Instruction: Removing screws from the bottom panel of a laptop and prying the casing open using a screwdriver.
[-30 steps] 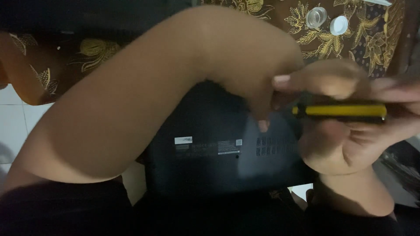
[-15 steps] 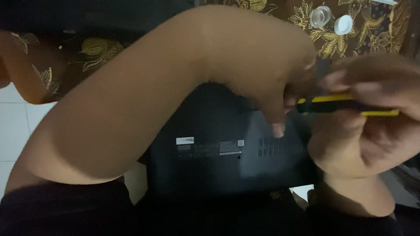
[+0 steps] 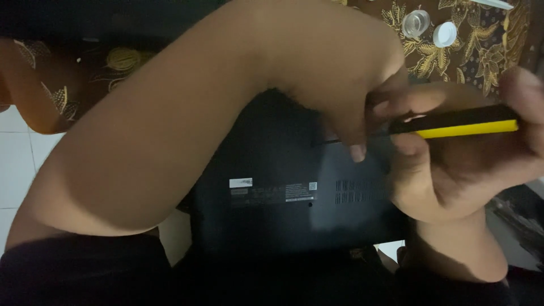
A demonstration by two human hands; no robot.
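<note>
You're gripping the yellow-black screwdriver w/ right hand, fingers clamped round it, over the upturned black laptop. Left hand is pinching its front end, fingers closed.

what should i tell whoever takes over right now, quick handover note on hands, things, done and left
Left hand: arm crosses the frame, fingers pinch the front of the screwdriver.
Right hand: wrapped around the yellow and black handle, holding it roughly level.
Laptop: dark, upside down, underside with labels and vent slots facing up, below both hands. The screwdriver's thin shaft points left above its rear edge; the tip is too dark to see.
Two small caps lie on the patterned cloth beyond.
Done: laptop flipped.
Left: bottom cover is still on; which screws are out cannot be told.
</note>
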